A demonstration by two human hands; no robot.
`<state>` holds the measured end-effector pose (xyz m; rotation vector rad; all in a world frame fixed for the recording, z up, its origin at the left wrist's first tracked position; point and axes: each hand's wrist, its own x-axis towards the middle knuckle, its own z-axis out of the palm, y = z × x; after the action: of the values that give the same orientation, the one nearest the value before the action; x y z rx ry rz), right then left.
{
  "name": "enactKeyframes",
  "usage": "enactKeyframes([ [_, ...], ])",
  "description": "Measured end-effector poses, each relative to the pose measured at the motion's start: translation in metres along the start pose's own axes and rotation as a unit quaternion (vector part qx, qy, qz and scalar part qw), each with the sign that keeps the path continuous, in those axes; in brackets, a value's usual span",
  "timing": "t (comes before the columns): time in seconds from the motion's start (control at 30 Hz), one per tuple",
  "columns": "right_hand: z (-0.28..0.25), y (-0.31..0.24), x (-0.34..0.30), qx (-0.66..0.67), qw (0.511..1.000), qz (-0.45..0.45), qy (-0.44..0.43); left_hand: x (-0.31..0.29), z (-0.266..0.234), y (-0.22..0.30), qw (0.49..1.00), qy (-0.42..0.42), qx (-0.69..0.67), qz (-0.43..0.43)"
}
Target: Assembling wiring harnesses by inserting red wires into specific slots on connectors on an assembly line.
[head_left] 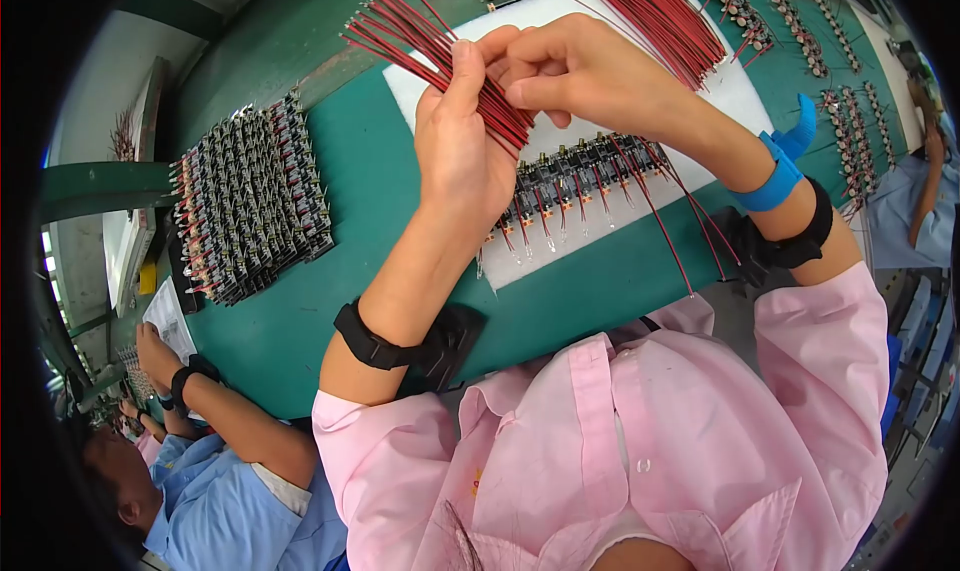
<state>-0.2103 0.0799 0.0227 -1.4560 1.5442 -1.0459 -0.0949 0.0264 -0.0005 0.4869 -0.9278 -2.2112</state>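
Observation:
My left hand (462,146) is closed around a bundle of red and black wires (405,36), whose tinned ends fan out to the upper left. Against the bundle's right side, the bent fingers of my right hand (545,66) are pinched together; whether a wire is between them is hidden. Below both hands a row of small circuit boards (570,171) with clear LEDs lies on a white foam sheet (560,246). Several red wires (650,201) trail from the row's right end toward me.
A second pile of red wires (665,21) rests on the foam's far part. Stacked circuit boards (255,201) stand at left on the green table (365,206). More board strips (790,26) lie far right. A co-worker in blue (235,491) sits at left, another person (915,201) at right.

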Motion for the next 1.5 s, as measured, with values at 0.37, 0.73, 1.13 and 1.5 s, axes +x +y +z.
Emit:
enactKeyframes([
  [0.37,0.004,-0.001,-0.002,-0.116,0.991,-0.053,0.045,0.0,-0.001,0.0,0.999,-0.022,0.045,0.003],
  [0.73,-0.016,-0.009,-0.01,0.092,0.993,0.073,0.025,0.002,-0.008,0.009,0.997,0.012,0.079,-0.012],
  [1.13,-0.021,0.0,-0.015,0.071,0.994,0.0,0.086,-0.003,0.0,0.008,0.941,-0.06,0.332,0.004],
  [1.5,-0.024,0.007,-0.025,0.002,0.998,0.012,0.063,-0.005,0.0,0.008,0.875,-0.082,0.468,0.089],
])
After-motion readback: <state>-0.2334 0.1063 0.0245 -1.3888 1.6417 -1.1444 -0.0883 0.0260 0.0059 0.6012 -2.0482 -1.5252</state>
